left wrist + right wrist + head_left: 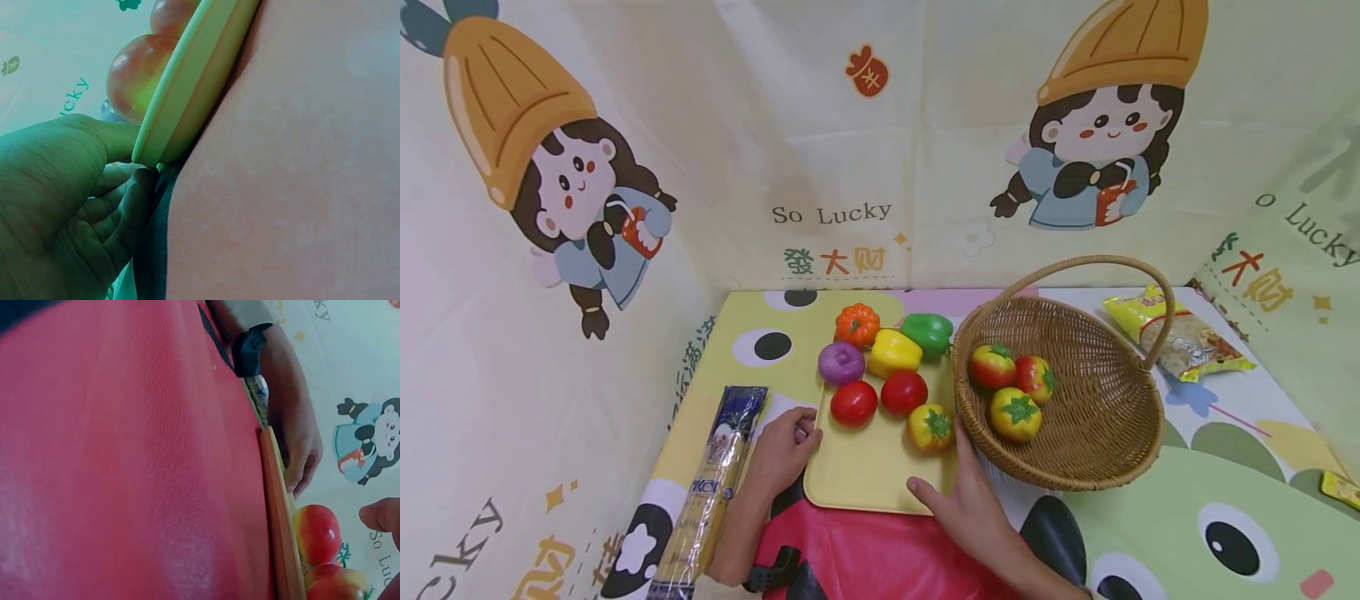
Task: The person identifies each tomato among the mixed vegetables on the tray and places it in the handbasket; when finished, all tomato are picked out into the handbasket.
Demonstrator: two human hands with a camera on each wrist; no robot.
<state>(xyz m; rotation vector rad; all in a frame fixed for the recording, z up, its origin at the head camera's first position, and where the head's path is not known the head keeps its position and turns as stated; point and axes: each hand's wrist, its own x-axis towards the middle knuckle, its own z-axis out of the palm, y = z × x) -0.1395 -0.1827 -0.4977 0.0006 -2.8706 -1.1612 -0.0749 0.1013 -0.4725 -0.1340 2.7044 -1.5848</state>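
A pale yellow tray (872,492) lies in front of me in the head view. My left hand (782,450) pinches its left rim; in the left wrist view the thumb and curled fingers (134,200) meet at the tray's edge. Along the right rim lies my right hand (977,508), fingers straight against the side and thumb spread over the tray. The tray bears two red tomatoes (853,404), a yellow-red tomato (930,429) with a green star top, a purple onion (841,363), a yellow pepper (895,353), a green pepper (927,334) and an orange pumpkin (857,325).
Close on the right, a tilted wicker basket (1097,400) holds three red-yellow tomatoes (1015,414). Behind it lies a yellow snack bag (1180,333). A long pasta packet (703,500) lies beside my left forearm. Printed cloth walls (820,150) stand behind the table.
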